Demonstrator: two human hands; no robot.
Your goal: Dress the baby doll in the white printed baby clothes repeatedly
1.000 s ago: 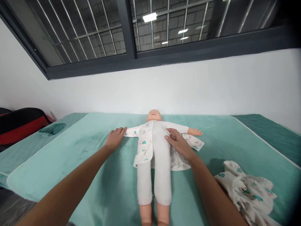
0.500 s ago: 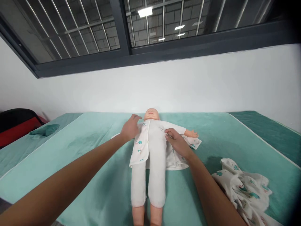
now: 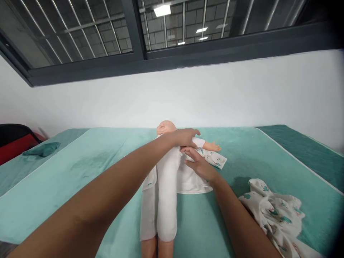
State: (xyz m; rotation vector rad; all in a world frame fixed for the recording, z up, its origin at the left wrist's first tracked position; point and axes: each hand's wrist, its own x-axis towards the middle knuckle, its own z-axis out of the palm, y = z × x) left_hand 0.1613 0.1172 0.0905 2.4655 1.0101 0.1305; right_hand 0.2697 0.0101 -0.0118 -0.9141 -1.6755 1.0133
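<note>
A baby doll (image 3: 167,190) in a white bodysuit lies on its back, tilted slightly sideways. Its bare forearm (image 3: 212,146) stretches to the right. Under the doll is a white baby shirt with small green prints (image 3: 192,181). One front panel lies over the doll's left-side half in view, and a sleeve (image 3: 216,159) spreads below the outstretched arm. Across the chest reaches my left hand (image 3: 186,137), fingers apart over the doll's upper arm. Just below it, my right hand (image 3: 200,165) is at the doll's side above the shirt, thumb and fingers apart. My left forearm hides much of the torso.
Crumpled printed baby clothing (image 3: 276,211) lies to the right, near my right forearm. A green padded cover (image 3: 107,150) spreads over the surface, which meets a white wall (image 3: 215,93) under a barred window. A red and black item (image 3: 16,143) stands far left.
My left hand has moved right, from beside the doll's shoulder across its chest to the outstretched arm. The doll's body has tipped a little; my right hand's fingers have opened out.
</note>
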